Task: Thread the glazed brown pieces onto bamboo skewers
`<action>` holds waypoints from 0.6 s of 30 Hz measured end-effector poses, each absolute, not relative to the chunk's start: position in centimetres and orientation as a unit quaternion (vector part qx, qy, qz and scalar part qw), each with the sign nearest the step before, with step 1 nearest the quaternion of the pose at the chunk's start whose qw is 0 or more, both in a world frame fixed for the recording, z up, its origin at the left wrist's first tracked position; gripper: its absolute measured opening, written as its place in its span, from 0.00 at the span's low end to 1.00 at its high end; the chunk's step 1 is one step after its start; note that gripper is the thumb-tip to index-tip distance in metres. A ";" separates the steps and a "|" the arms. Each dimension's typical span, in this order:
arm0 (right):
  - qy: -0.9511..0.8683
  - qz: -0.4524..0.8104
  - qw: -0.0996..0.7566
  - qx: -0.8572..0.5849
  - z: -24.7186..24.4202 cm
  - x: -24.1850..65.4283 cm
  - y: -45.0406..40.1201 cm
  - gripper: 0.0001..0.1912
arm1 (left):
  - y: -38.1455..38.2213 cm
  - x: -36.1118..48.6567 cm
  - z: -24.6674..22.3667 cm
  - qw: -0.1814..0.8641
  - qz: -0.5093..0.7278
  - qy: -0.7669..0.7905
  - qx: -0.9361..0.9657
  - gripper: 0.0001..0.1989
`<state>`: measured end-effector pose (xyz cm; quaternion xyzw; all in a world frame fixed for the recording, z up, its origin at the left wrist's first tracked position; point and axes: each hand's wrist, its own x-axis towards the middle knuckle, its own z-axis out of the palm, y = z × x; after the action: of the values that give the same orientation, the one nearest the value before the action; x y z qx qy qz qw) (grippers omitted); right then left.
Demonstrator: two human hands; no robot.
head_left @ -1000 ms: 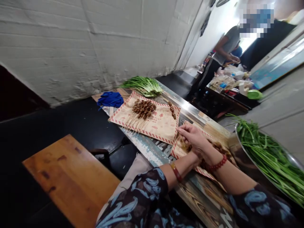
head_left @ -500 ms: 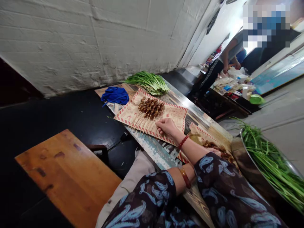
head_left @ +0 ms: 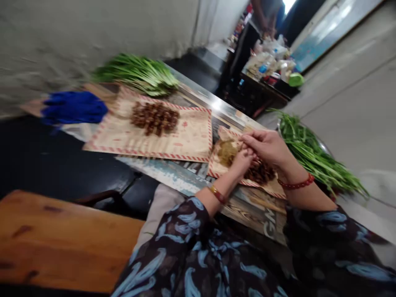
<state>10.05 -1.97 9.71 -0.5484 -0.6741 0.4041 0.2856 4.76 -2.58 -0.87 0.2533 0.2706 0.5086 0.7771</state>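
My left hand (head_left: 243,161) and right hand (head_left: 267,147) meet, fingers curled; blur hides whether they grip anything. Glossy dark-brown morsels (head_left: 262,172) lie beneath, on cream red-striped paper (head_left: 215,164). Crowded fingertips could fumble a small piece.

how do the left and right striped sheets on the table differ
The left sheet holds a cluster of brown skewers; the right sheet holds brown pieces and a yellow-brown patch. The left hand and right hand partly hide the right sheet, but not the left sheet. Both are red-striped along their edges.
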 end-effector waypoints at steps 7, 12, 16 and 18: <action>-0.694 0.176 0.238 -0.657 6.3 23.7 -8.1 0.16 | -1.1 5.9 -1.7 0.739 0.532 0.315 0.267 0.07; -0.772 0.103 0.182 -0.600 2.7 28.7 -11.6 0.12 | -0.5 5.0 -1.4 0.703 0.558 0.322 0.300 0.07; -0.750 0.061 0.170 -0.637 1.9 32.0 -13.9 0.11 | -0.4 5.0 -1.2 0.678 0.573 0.318 0.333 0.10; -0.748 0.072 0.168 -0.638 2.0 32.8 -15.0 0.10 | -0.3 5.0 -1.1 0.672 0.571 0.314 0.352 0.10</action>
<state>32.80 -15.02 2.00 -0.6378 -0.7483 0.0716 0.1678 5.04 -0.32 -1.11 0.3521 0.3139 0.5706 0.6722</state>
